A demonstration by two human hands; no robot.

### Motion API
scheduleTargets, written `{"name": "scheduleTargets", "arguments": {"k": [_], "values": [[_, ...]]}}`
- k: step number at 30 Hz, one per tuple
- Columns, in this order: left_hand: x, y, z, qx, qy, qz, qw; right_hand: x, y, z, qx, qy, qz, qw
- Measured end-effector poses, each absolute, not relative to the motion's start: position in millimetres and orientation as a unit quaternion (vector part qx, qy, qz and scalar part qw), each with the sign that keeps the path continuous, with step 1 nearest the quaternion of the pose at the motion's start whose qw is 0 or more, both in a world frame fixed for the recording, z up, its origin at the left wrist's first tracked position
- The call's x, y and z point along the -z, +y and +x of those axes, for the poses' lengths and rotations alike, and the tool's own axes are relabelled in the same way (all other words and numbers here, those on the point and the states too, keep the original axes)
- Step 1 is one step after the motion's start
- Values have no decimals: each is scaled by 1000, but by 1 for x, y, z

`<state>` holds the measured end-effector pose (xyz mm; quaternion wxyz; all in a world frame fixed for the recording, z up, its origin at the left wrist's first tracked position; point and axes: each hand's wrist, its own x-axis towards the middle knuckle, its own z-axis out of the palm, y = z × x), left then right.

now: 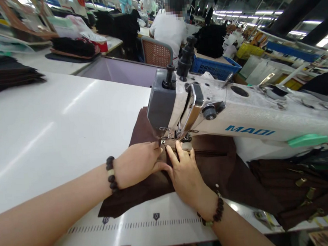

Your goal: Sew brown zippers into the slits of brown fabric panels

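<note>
Brown fabric [214, 168] lies under the needle and presser foot [178, 135] of a white and grey sewing machine [208, 116]. My left hand [138, 164] rests on the fabric left of the foot, thumb apart from the fingers; some of its fingertips are hidden. Just in front of the foot, my right hand [186, 174] presses the fabric with its fingers spread. The two thumbs meet. A slit or seam with dark edges runs to the right of my right hand. Each wrist wears a dark bead bracelet.
More brown pieces with brass zipper pulls [301, 182] lie at the right. A printed ruler [132, 225] runs along the white table's front edge. Dark stacked pieces [9, 74] stand at far left. Beyond the machine, a person in white [168, 29] sits near a blue crate [214, 67].
</note>
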<state>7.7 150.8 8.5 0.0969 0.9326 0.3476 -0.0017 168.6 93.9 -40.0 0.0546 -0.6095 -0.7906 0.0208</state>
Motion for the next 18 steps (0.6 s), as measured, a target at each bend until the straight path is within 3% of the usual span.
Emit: {"name": "scheduleTargets", "arguments": {"k": [6, 18], "values": [[27, 140, 13, -30, 379, 924, -37, 34, 100, 183, -75, -798, -595, 64], [38, 143, 13, -92, 379, 921, 8, 40, 109, 185, -68, -813, -576, 45]]}}
